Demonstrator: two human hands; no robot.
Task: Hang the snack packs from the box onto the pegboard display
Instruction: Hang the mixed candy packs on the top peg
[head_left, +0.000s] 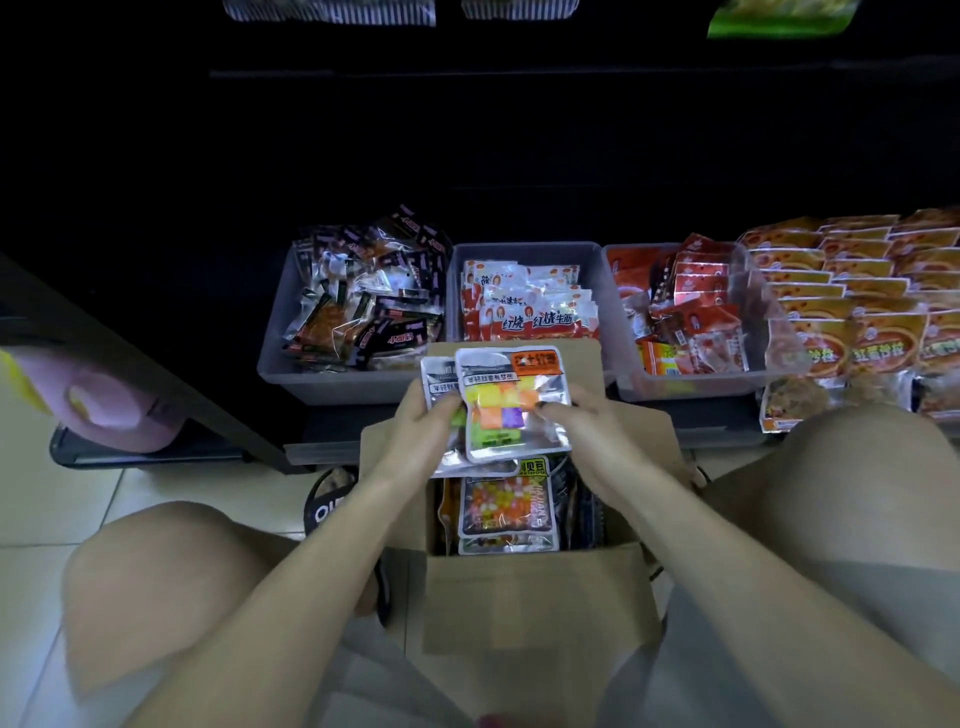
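Observation:
An open cardboard box (530, 597) stands on the floor between my knees, with several snack packs (506, 512) still inside. Above it I hold a small stack of silver packs with coloured cubes (511, 405). My left hand (423, 431) grips the stack's left edge, thumb on the front. My right hand (582, 421) pinches the right edge of the top pack. The pegboard display is dark above; a few hanging packs (779, 15) show at the top edge.
Three grey bins of snacks sit on the low shelf behind the box: dark packs (363, 301), red-white packs (524, 306), red packs (691, 322). Orange packs (852, 296) are stacked at right. A pink jug (119, 410) stands at left. A sandal (330, 501) lies beside the box.

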